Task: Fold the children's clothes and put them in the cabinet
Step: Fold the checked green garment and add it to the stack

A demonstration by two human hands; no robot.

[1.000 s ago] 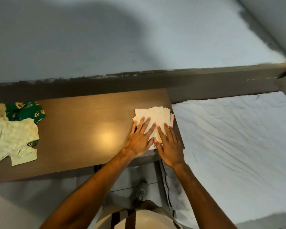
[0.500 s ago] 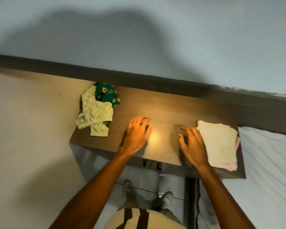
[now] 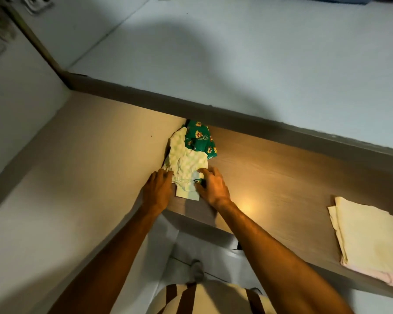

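Note:
A crumpled pale green garment [image 3: 186, 163] lies at the left end of the wooden table [image 3: 281, 177], partly over a dark green printed garment [image 3: 200, 139] by the wall. My left hand [image 3: 158, 189] grips the pale garment's lower left edge. My right hand [image 3: 211, 186] has its fingers curled over the lower right edge. A folded cream and pink stack [image 3: 368, 236] rests at the table's right end, well away from both hands.
A beige panel [image 3: 77, 166] butts against the table's left end. A dark ledge [image 3: 259, 120] and the pale wall run behind the table. Below the front edge are the white floor and my foot [image 3: 196, 270].
Both hands left the folded stack and moved left across the table to the unfolded pile, where they now hold the pale green garment. The view swung left with them.

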